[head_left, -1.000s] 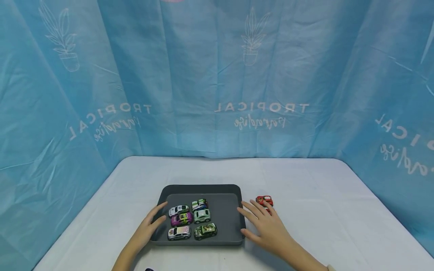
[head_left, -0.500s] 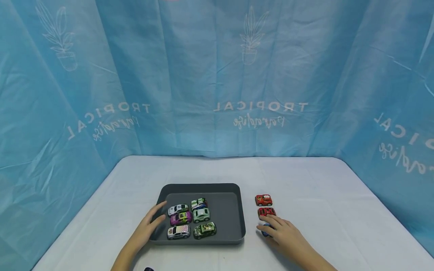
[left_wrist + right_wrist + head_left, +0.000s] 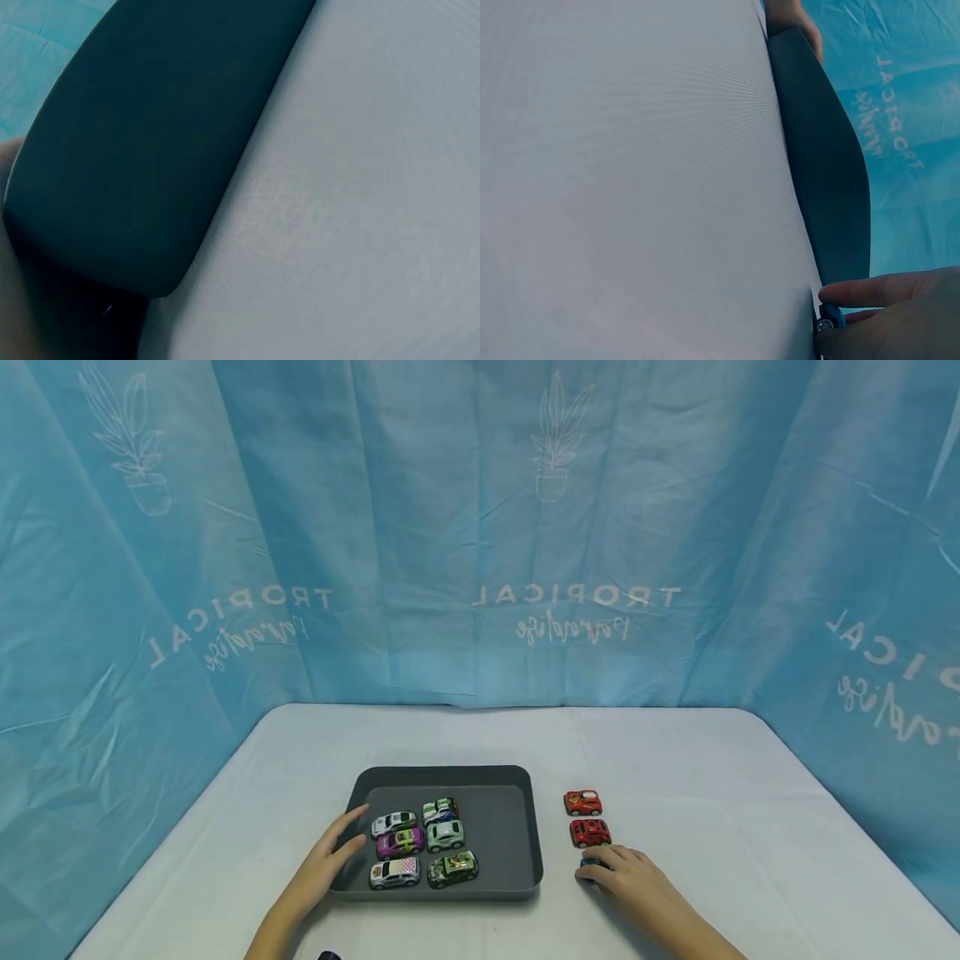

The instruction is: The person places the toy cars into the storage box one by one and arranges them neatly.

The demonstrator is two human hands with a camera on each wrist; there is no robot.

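Note:
At the left wall of a dark grey tray (image 3: pixel 495 843), my left hand (image 3: pixel 322 864) lies with fingers loosely extended over the rim. My right hand (image 3: pixel 633 885) is on the white table right of the tray. It pinches a small blue toy car (image 3: pixel 832 315), mostly hidden under the fingers in the head view. Just beyond that hand sit two red toy cars, a nearer one (image 3: pixel 590 832) and a farther one (image 3: pixel 582 802). Inside the tray several toy cars stand in two columns, among them a purple car (image 3: pixel 401 843) and a camouflage-green car (image 3: pixel 453 869).
The white tablecloth (image 3: pixel 690 810) reaches back to a blue printed curtain (image 3: pixel 480 527) around the table. A small dark object (image 3: pixel 328 955) shows at the bottom edge of the head view, too cut off to identify.
My right hand has moved from the tray's right rim, right and toward me, down to the blue car, and its fingers have closed around it. The left hand has stayed in place.

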